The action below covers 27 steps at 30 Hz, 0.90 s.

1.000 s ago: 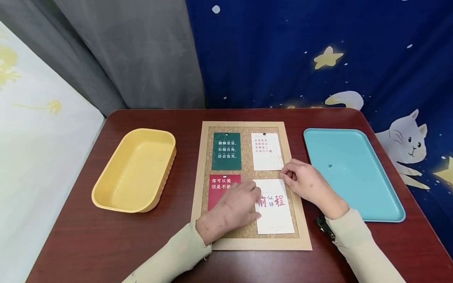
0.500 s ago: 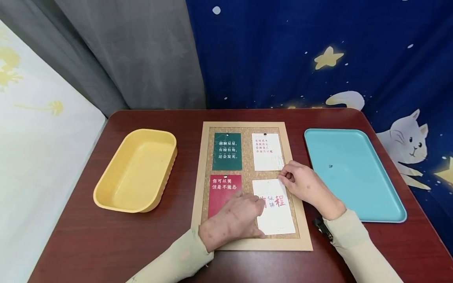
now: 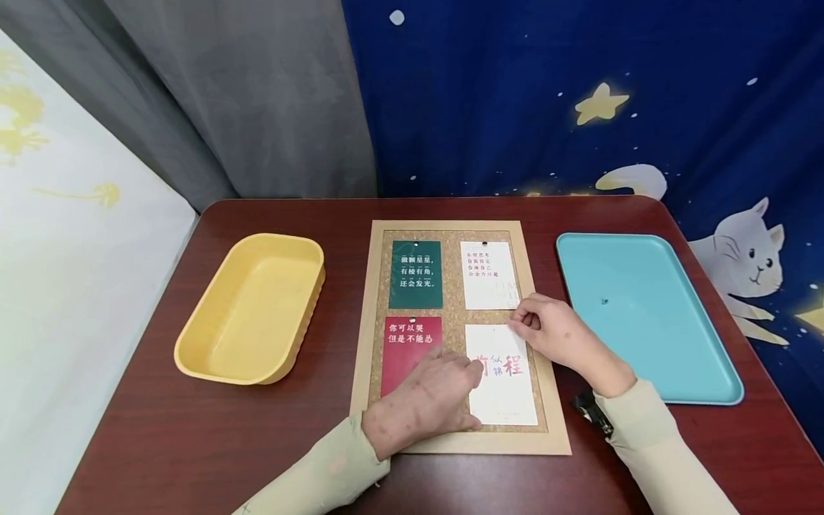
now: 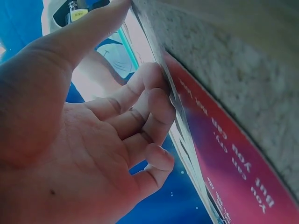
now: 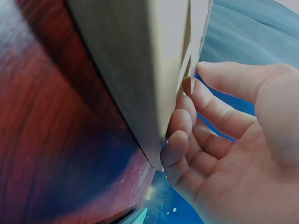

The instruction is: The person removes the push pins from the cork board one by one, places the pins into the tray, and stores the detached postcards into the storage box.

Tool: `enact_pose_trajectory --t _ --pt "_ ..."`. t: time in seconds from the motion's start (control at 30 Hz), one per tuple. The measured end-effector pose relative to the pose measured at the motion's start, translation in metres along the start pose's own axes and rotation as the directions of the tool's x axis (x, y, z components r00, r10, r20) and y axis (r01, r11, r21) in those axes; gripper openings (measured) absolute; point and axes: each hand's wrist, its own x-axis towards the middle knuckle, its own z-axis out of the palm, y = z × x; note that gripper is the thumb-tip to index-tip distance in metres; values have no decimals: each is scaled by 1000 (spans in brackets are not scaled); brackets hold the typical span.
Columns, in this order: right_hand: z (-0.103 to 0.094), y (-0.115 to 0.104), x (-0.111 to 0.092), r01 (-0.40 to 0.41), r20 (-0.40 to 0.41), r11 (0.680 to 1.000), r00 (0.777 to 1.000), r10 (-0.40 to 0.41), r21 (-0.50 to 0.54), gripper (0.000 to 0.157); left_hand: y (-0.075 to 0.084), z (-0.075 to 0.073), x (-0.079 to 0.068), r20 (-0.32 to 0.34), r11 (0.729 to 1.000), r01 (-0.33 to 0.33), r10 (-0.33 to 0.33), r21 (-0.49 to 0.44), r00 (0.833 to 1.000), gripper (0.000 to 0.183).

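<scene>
Broad dark-red tabletop [image 3: 344, 286] separates a yellow rectangular plastic basin [image 3: 251, 307] from a wood-framed cork board [image 3: 489, 443]. The relaxed left hand [image 3: 431, 393] rests over the left edge of the board's lower-right white card [image 3: 508, 393]; the right hand [image 3: 555, 335] pinches that card's upper-right corner, near a turquoise tray [image 3: 650, 322].

Red-and-blue characters [image 3: 514, 365] mark a white card [image 3: 505, 395], white lettering [image 3: 417, 272] a green card [image 3: 416, 295] and crimson card [image 3: 400, 361]; yellow stars [image 3: 601, 104] dot a navy curtain [image 3: 489, 86].

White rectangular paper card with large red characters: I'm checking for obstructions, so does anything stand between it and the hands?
Nothing visible does: the right hand pinches the white card by its upper right corner, and the left hand lies over its left edge.
</scene>
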Motion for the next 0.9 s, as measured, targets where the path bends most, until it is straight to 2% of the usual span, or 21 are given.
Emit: enact_pose_trajectory --t 0.13,0.3,0.4,0.53,0.67,0.9 --pt "-6 3 2 -40 88 990 996 28 138 6 -1 0 -1 -17 1000 -10 9 -20 1000 54" --pt "-10 9 3 -110 224 940 974 37 324 7 -2 -1 -2 -10 998 -7 6 -60 1000 48" --pt "-9 14 3 -135 257 914 966 35 382 9 -2 0 -3 3 997 -1 2 -83 1000 47" --pt "-9 18 3 -150 261 886 965 34 439 10 -3 -1 -2 -20 995 9 -11 -100 1000 42" --pt "-9 20 2 -143 250 871 968 25 470 11 -4 -2 -2 -88 988 29 -43 -152 995 37" --pt "-5 23 2 -125 191 864 981 34 488 14 -6 -4 -2 -182 966 118 -162 -229 970 46"
